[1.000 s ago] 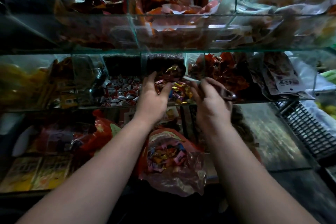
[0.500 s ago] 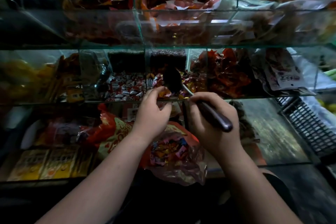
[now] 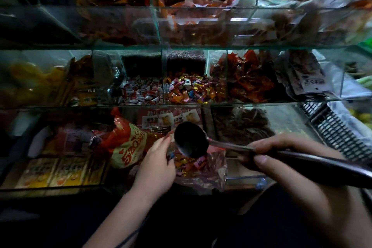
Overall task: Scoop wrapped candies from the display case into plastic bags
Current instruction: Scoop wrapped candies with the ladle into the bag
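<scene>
Glass shelves of the display case [image 3: 201,104] filled the head view, split by upright panes into compartments of snacks. Wrapped candies [image 3: 187,88] in mixed bright foils lay heaped in a middle-tier compartment, just right of a compartment of red-and-white sweets [image 3: 141,90]. Below that tier, in front of the case, the plastic bag [image 3: 207,169] hung with more of the bright candies inside it.

The left hand [image 3: 155,165] reached up from the lower centre, forearm angled to the right, its fingers curled and pinching the bag's left edge near the mouth. The right hand [image 3: 281,159] came in from the right with knuckles up, fingers and thumb wrapped round the dark handle of a spoon [image 3: 191,139]. The spoon's dark bowl sat tilted over the bag's mouth, close to the left fingertips. A red-and-yellow packet [image 3: 124,147] lay just left of the bag, and a black mesh basket [image 3: 338,133] stood at the far right.
</scene>
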